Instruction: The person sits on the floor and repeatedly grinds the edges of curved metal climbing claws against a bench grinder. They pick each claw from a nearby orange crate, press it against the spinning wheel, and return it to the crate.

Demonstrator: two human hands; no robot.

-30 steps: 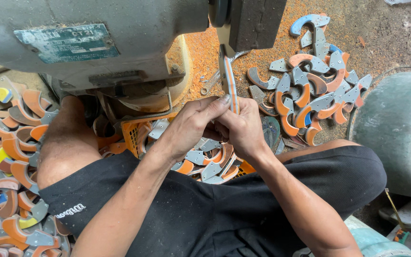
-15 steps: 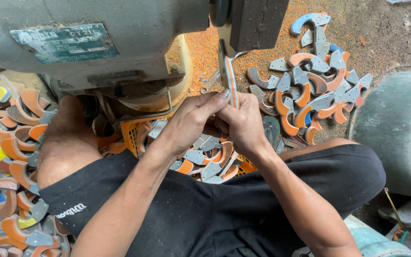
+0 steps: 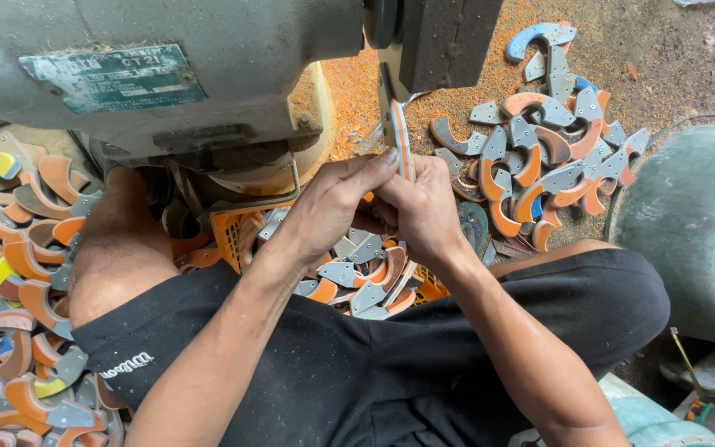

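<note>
both hands on one curved piece under the machine

the left hand (image 3: 337, 203) and the right hand (image 3: 419, 207) meet in the middle of the view, fingers pinched closed around a thin curved piece (image 3: 400, 136), grey and orange, held on edge and nearly upright. its upper end reaches up to the dark head of the grey machine (image 3: 233, 74), just below the wheel at the machine's right end. the left fingertips press the piece from the left side near its lower part, and the right hand wraps it from behind and below (how far the piece runs down inside the right palm is hidden).

below the hands sits an orange crate (image 3: 229, 236), partly covered by the forearms, with more curved grey and orange pieces lying loose in it. the person's knees in black shorts (image 3: 357, 372) frame the crate on both sides.

a heap of similar pieces (image 3: 548, 157) lies on the ground to the right of the hands, on orange dust, well apart from the held one. another heap (image 3: 10, 273) spreads along the left edge, beside the left knee. a large pale green drum (image 3: 693, 223) stands at the far right.
</note>
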